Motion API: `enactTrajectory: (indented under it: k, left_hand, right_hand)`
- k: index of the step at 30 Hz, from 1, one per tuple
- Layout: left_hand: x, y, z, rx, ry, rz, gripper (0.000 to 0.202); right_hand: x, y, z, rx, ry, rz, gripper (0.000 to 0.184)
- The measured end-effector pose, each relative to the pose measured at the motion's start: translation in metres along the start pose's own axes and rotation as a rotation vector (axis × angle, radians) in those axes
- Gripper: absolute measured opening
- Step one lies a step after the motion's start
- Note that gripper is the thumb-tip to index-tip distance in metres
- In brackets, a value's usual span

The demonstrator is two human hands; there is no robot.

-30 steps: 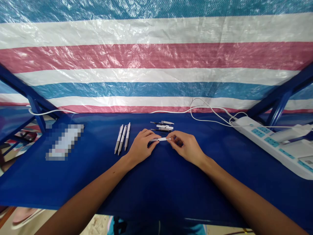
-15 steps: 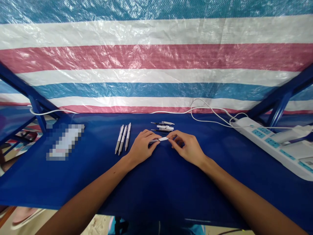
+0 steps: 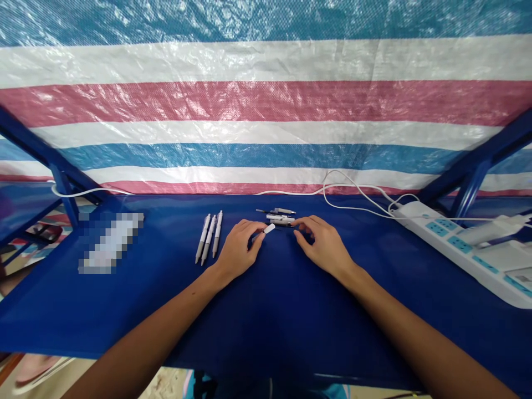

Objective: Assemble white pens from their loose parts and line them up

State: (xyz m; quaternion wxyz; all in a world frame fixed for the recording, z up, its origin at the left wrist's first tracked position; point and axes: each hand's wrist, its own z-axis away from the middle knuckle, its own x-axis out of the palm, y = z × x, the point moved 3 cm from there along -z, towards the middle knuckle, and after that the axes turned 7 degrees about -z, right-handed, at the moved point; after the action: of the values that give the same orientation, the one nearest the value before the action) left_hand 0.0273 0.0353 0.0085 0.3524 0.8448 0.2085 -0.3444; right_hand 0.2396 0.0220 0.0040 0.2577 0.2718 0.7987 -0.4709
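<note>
My left hand (image 3: 238, 250) rests on the blue table top (image 3: 266, 327), its fingertips pinching a short white pen barrel (image 3: 269, 228). The rest of that piece is hidden by my fingers. My right hand (image 3: 322, 245) is a little to the right with curled fingers and holds nothing. Just above it lies a small pile of disassembled pen parts (image 3: 276, 216), with thin dark refills among them. Left of my left hand, several grey-and-white retractable pens (image 3: 209, 237) lie side by side.
A white power strip (image 3: 457, 246) with teal sockets lies at the right, with white cables (image 3: 353, 194) running along the back edge. A pixelated flat object (image 3: 111, 243) lies at the left. A striped woven tarp (image 3: 266, 111) hangs behind blue metal struts.
My right hand has let go of the white pen piece and moved slightly right. My left hand keeps that piece, now shorter in view, and the dark tip no longer shows beside it.
</note>
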Motion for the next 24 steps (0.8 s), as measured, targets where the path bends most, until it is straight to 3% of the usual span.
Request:
enactTrajectory:
  k: [7, 12, 18, 24]
  left_hand:
    - [0.0, 0.0, -0.001, -0.017, -0.028, -0.004, 0.015]
    - [0.004, 0.001, 0.0, -0.007, -0.118, -0.017, 0.011]
    - [0.006, 0.002, 0.001, 0.009, -0.142, -0.023, 0.011]
    - [0.007, 0.002, 0.001, 0.003, -0.202, -0.089, 0.012]
  right_hand:
    - [0.005, 0.007, 0.002, -0.024, -0.046, 0.069, 0.021]
    - [0.007, 0.003, 0.002, -0.081, -0.114, 0.082, 0.025]
    - [0.012, -0.004, 0.005, -0.158, -0.207, 0.126, 0.037]
    - [0.009, 0.0, 0.004, -0.127, -0.128, 0.14, 0.034]
